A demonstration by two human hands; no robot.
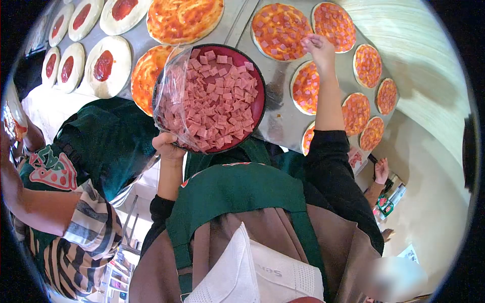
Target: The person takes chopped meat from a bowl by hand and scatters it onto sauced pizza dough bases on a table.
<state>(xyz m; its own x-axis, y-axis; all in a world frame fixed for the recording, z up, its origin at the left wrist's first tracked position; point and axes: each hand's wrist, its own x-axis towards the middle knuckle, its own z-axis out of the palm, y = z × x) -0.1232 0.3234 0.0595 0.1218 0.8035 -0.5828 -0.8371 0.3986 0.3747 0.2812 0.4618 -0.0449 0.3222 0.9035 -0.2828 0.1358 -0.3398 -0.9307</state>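
My left hand (169, 147) grips the near left rim of a round red bowl (259, 107) with a dark edge. Inside lies a heap of diced ham (220, 101), and clear plastic wrap (169, 103) covers the bowl's left side. My right hand (320, 49) is stretched forward with its fingers drawn together, at the right edge of a sauced pizza base (280, 33) scattered with ham squares. Whatever those fingers hold, if anything, is too small to make out. Another ham-topped pizza (333, 28) lies just beyond this hand.
More ham-topped pizzas (367, 65) lie on the metal table (275, 83) at right. At left are bases spread with sauce (184, 20) and dough rounds with a sauce blob (107, 65). A co-worker in a striped sleeve (93, 217) stands close at left; another person's hand (381, 170) shows at right.
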